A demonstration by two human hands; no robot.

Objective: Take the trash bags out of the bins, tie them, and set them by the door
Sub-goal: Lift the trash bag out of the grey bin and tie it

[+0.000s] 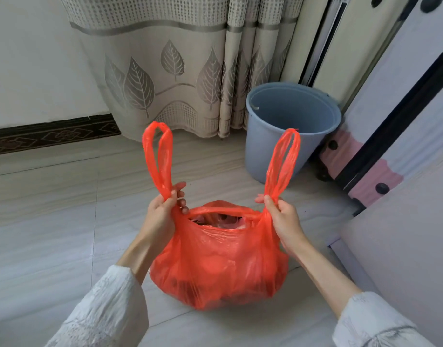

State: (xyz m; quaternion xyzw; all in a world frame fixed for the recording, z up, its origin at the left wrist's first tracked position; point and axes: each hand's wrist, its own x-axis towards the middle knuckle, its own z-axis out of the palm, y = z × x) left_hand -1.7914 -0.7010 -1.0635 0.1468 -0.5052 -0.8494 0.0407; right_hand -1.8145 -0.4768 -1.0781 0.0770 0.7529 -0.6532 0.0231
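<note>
A pale tiled floor (52, 221) carries a full red trash bag (220, 266) at the centre and, at about one o'clock from it, a grey-blue bin (278, 146) standing upright near the curtain (190, 71).

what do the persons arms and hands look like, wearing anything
Both arms wear loose white sleeves of crinkled, textured fabric, pushed up so the forearms are bare. The left hand and right hand are bare: no gloves, and no rings, watch or bracelets visible from this view.

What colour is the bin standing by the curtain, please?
The bin is light blue-grey, seen in the head view.
</note>
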